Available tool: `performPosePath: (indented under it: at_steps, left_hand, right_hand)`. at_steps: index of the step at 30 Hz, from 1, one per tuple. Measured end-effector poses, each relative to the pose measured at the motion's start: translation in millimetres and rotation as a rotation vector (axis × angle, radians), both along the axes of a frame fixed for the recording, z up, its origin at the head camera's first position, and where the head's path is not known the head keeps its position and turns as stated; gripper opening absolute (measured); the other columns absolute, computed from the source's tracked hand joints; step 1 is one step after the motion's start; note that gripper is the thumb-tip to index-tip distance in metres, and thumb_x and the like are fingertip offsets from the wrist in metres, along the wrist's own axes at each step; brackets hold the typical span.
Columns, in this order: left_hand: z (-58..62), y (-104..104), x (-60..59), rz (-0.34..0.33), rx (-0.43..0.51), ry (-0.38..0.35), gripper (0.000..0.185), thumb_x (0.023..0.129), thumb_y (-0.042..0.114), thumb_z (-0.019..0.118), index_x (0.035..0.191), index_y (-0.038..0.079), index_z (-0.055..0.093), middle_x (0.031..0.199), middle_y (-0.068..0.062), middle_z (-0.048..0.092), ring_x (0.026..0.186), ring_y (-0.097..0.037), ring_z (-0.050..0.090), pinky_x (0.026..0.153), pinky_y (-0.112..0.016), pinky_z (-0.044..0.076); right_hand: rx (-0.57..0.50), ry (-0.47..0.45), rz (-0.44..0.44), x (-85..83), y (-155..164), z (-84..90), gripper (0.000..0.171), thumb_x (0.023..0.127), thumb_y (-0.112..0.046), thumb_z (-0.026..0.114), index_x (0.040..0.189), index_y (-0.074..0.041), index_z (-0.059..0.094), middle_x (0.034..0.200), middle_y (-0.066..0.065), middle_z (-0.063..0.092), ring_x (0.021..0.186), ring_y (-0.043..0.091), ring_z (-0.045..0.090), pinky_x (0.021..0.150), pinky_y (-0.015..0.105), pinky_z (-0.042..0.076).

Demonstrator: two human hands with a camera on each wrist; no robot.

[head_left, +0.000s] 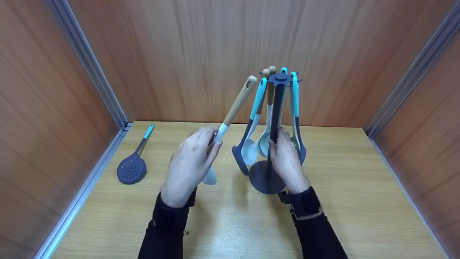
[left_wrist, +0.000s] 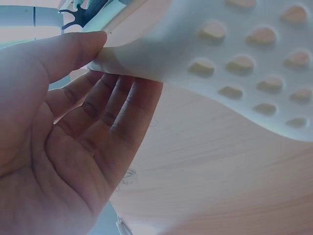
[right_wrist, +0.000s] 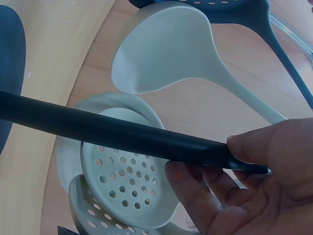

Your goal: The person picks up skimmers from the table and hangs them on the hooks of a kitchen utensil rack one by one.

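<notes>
My left hand [head_left: 188, 158] pinches a pale skimmer [head_left: 238, 106] with a wood-coloured handle, which slants up and to the right. Its head, pierced with holes, fills the upper right of the left wrist view. To its right, my right hand [head_left: 287, 160] grips the dark pole of a utensil stand [head_left: 279, 104]. Several utensils hang around the stand's top, some with turquoise handles and some with wood-coloured ones. In the right wrist view, a pale ladle [right_wrist: 161, 49] and a pale perforated utensil [right_wrist: 127, 181] appear beside the pole.
A dark skimmer [head_left: 132, 169] with a turquoise handle lies on the left of the wooden table [head_left: 359, 201]. Wood-grain panels [head_left: 201, 54] with metal edge strips enclose the table at the back and both sides.
</notes>
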State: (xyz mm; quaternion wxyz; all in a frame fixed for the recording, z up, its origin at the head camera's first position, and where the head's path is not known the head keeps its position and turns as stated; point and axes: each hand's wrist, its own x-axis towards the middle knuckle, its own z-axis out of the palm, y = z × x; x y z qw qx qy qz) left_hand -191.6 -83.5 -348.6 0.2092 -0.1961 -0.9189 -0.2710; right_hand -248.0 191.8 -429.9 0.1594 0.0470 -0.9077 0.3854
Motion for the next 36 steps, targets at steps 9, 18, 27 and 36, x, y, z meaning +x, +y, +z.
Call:
performPosePath:
  at_steps: [9, 18, 27, 36]
  left_hand:
    - [-4.1, 9.4, 1.7, -0.051, -0.014, 0.086, 0.029, 0.115, 0.017, 0.078, 0.141, 0.004, 0.074, 0.116, -0.011, 0.079, 0.093, -0.023, 0.074, 0.083, -0.040, 0.073]
    - [-8.3, 17.0, 0.8, -0.073, -0.024, 0.151, 0.030, 0.115, 0.019, 0.078, 0.141, 0.004, 0.075, 0.122, -0.012, 0.083, 0.100, -0.024, 0.080, 0.091, -0.042, 0.075]
    - [-11.7, 23.8, -0.4, -0.090, -0.015, 0.194, 0.031, 0.116, 0.020, 0.077, 0.142, 0.003, 0.076, 0.120, -0.012, 0.083, 0.100, -0.024, 0.080, 0.094, -0.040, 0.074]
    - [-16.1, 30.1, -1.5, -0.094, -0.023, 0.243, 0.028, 0.117, 0.021, 0.075, 0.140, 0.005, 0.077, 0.110, -0.008, 0.080, 0.092, -0.022, 0.075, 0.082, -0.038, 0.072]
  right_hand:
    - [0.005, 0.022, 0.001, 0.9, -0.4, 0.6, 0.034, 0.121, -0.003, 0.058, 0.152, 0.010, 0.054, 0.133, 0.029, 0.071, 0.117, 0.041, 0.075, 0.093, 0.056, 0.066]
    - [-0.001, 0.010, 0.002, 0.2, 0.2, 0.3, 0.037, 0.121, -0.004, 0.058, 0.155, 0.010, 0.053, 0.136, 0.028, 0.071, 0.119, 0.040, 0.075, 0.095, 0.056, 0.067]
    - [-0.008, -0.002, 0.004, -0.2, 0.6, 0.2, 0.038, 0.121, -0.004, 0.058, 0.156, 0.010, 0.052, 0.136, 0.028, 0.070, 0.120, 0.040, 0.076, 0.095, 0.056, 0.068]
    - [0.018, 0.045, -0.006, 0.6, -0.9, -1.5, 0.035, 0.120, -0.004, 0.061, 0.151, 0.011, 0.056, 0.131, 0.029, 0.071, 0.112, 0.041, 0.075, 0.090, 0.056, 0.067]
